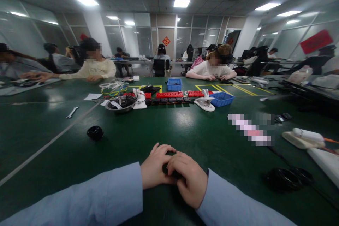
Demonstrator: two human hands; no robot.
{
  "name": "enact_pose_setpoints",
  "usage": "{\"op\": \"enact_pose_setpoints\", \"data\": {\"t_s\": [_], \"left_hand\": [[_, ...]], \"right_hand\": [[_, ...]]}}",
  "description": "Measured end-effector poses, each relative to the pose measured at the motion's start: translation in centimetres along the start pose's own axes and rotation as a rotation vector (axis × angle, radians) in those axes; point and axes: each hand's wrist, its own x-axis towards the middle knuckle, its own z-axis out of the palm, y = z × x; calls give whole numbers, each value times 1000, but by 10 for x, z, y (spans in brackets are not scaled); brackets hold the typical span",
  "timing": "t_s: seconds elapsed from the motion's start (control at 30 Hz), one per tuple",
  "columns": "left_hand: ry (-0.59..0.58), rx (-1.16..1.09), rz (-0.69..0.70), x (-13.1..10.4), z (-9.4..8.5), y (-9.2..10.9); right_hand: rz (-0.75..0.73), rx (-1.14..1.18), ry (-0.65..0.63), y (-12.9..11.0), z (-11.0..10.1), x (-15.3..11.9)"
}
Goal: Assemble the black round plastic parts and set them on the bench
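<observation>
A dark object (172, 173) is held between the left hand (156, 165) and right hand (191, 174) over the green table (127, 144), right fingers curled onto it, left grip obscured, handling seemingly underway, though what is finished or left cannot be told.

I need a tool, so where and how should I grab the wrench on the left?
Grip the wrench by its narrow middle shaft, pinching across it from above. It lies flat, slantwise, with wider ends, so the slim shaft looks easiest for your left hand. Coming over the top should also clear the black coil on the way.
</observation>
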Motion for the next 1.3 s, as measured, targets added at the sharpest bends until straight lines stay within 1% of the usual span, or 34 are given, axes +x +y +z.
{"op": "enact_pose_setpoints", "data": {"t_s": [0.13, 0.27, 0.37, 0.5, 0.57, 0.63, 0.73, 0.83, 0.93, 1.03, 1.2, 1.3], "left_hand": [[5, -1, 6, 0, 3, -3], [12, 9, 14, -1, 4, -4], [-4, 1, 22, -1, 4, -5], [-15, -22, 19, -1, 2, -4], [-16, -23, 8, -1, 1, -3], [-18, -18, 0, -1, 0, -2], [-28, -4, -4, -1, 0, -1], [-37, 26, -6, -1, 0, 0], [-43, 52, -8, -1, 1, 0], [-47, 61, -8, -1, 1, -1], [-54, 65, 1, -1, 0, -2], [-63, 66, -1, -1, 0, -2]], "right_hand": [[-29, -48, -21, -2, 0, 0], [-47, -97, -56, -7, -10, 0], [-30, -142, 7, -10, -18, 1], [85, -270, 130, -10, -25, 4], [109, -323, 155, -10, -27, 6], [93, -353, 165, -11, -27, 6], [109, -387, 101, -13, -22, 5], [225, -467, -7, -14, -13, 2], [281, -511, -38, -14, -7, 1], [271, -481, -63, -14, -8, 1], [248, -375, -136, -14, -16, 1], [207, -279, -140, -11, -18, 0]]}}
